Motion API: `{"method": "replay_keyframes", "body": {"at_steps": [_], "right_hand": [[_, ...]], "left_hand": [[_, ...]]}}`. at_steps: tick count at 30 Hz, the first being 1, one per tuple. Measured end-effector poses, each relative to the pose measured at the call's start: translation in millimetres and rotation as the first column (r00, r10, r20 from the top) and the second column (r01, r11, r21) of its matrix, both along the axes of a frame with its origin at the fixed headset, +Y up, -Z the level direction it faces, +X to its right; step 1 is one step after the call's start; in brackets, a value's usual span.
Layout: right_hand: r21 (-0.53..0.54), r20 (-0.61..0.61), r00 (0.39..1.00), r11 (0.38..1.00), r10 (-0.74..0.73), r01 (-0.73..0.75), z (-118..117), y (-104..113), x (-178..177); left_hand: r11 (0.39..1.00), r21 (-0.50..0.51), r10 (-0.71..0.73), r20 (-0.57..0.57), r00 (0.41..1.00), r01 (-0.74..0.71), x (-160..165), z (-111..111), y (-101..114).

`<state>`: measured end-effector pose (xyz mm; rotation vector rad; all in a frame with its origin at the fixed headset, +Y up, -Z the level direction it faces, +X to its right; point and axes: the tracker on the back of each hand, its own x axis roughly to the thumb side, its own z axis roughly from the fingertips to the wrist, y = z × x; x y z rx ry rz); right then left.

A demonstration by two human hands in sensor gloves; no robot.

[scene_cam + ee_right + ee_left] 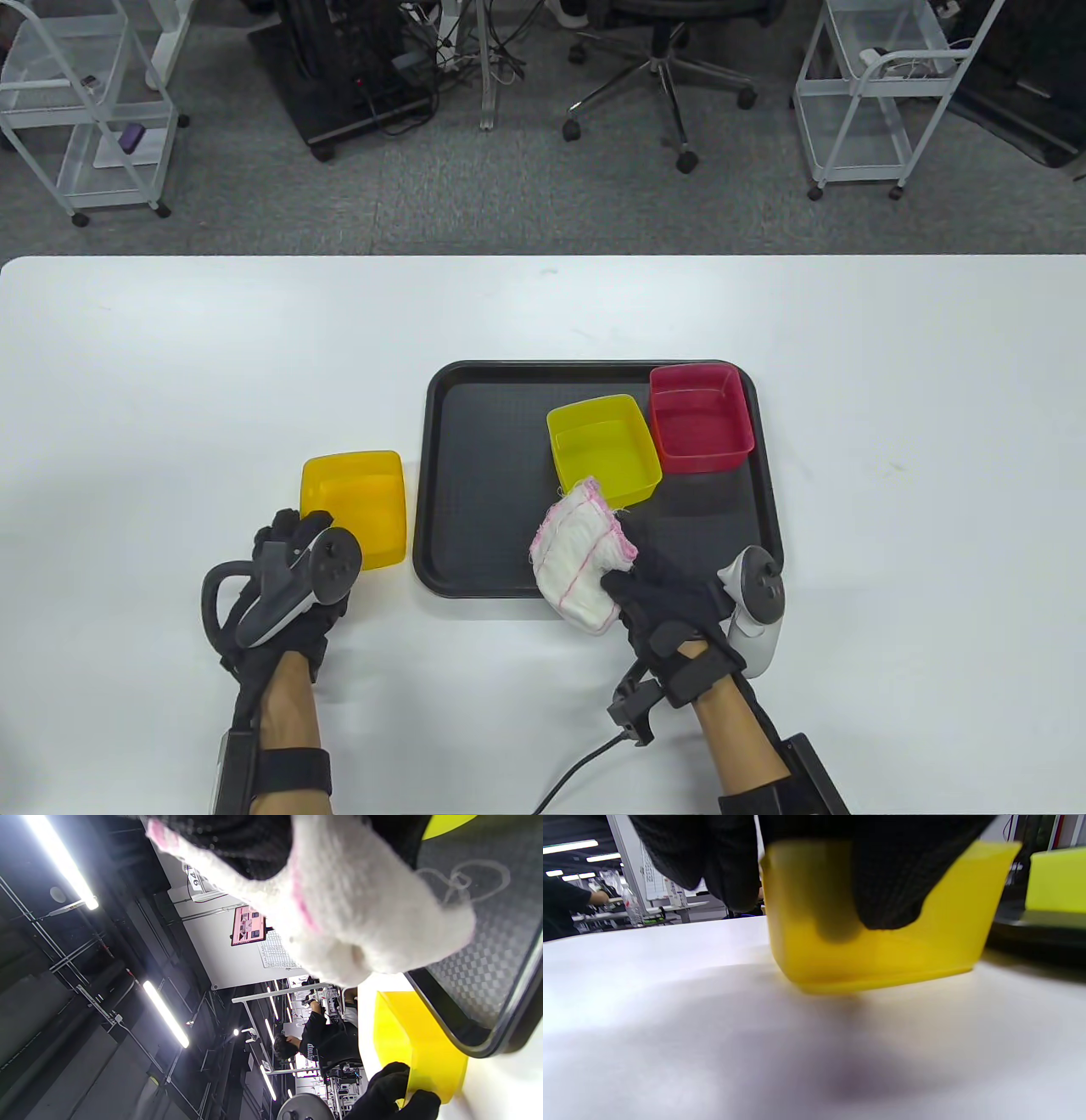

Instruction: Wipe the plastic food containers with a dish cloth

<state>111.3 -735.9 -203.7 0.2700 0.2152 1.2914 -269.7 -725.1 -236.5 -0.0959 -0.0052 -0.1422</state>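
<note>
Left hand [293, 564] grips the near rim of the orange container [355, 507], fingers over the wall; it sits on the table [170, 382], just off the tray's [441, 475] left edge. Thin, light, slick plastic, so I'd hold it by the rim. It sits mouth up, long axis roughly near-far. Right hand [670, 594] holds the bunched dish cloth [581, 552] over the tray's near edge; soft, limp. Yellow container [604, 448] and red container [701, 416] sit in the tray's far right corner
</note>
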Motion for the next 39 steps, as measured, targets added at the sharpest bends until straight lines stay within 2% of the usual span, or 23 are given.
{"method": "replay_keyframes", "body": {"at_steps": [2,6,9,10,14,16,18,20,23,28,33,36,38,39], "right_hand": [[0.012,0.004,0.999,0.999,0.035,-0.035,-1,0,1],[0.058,0.057,0.993,0.992,0.106,-0.109,-1,8,7],[0.159,0.152,0.951,0.943,0.270,-0.294,-2,27,18],[0.190,0.182,0.931,0.918,0.316,-0.349,-3,34,22],[0.250,0.312,0.857,0.834,0.411,-0.492,-3,52,47],[0.235,0.369,0.827,0.819,0.424,-0.524,-3,48,61],[0.194,0.406,0.813,0.830,0.417,-0.523,-3,39,71],[0.157,0.410,0.817,0.851,0.406,-0.501,-2,33,79],[0.131,0.428,0.818,0.869,0.385,-0.477,-1,27,83],[0.116,0.429,0.812,0.867,0.397,-0.485,-1,24,83],[0.096,0.438,0.822,0.890,0.365,-0.446,-4,21,86],[0.086,0.435,0.826,0.896,0.359,-0.435,-6,19,86],[0.084,0.434,0.830,0.902,0.350,-0.424,-7,18,86],[0.082,0.436,0.832,0.905,0.343,-0.417,-7,18,86]], "left_hand": [[0.999,0.022,-0.040,-0.027,0.999,0.040,-2,-1,-1],[0.999,0.038,0.010,-0.053,0.999,-0.008,-4,0,2],[0.997,0.045,0.066,-0.037,0.997,-0.065,3,3,9],[0.994,0.079,0.079,-0.020,0.997,-0.077,8,5,15],[0.957,0.229,0.154,0.124,0.980,-0.180,45,14,40],[0.942,0.226,0.195,0.228,0.954,-0.247,74,17,48],[0.948,0.188,0.190,0.319,0.929,-0.258,107,17,50],[0.969,0.130,0.144,0.397,0.906,-0.211,140,14,49],[0.996,0.053,0.047,0.424,0.904,-0.076,183,-6,40],[0.997,0.044,0.040,0.419,0.907,-0.064,227,-36,24],[0.999,-0.007,-0.043,0.400,0.915,0.050,249,-59,1],[0.999,-0.022,-0.035,0.396,0.918,0.048,254,-65,-11],[0.996,-0.076,-0.015,0.368,0.930,0.046,256,-70,-13],[0.997,-0.069,-0.002,0.366,0.931,0.029,256,-70,-12]]}}
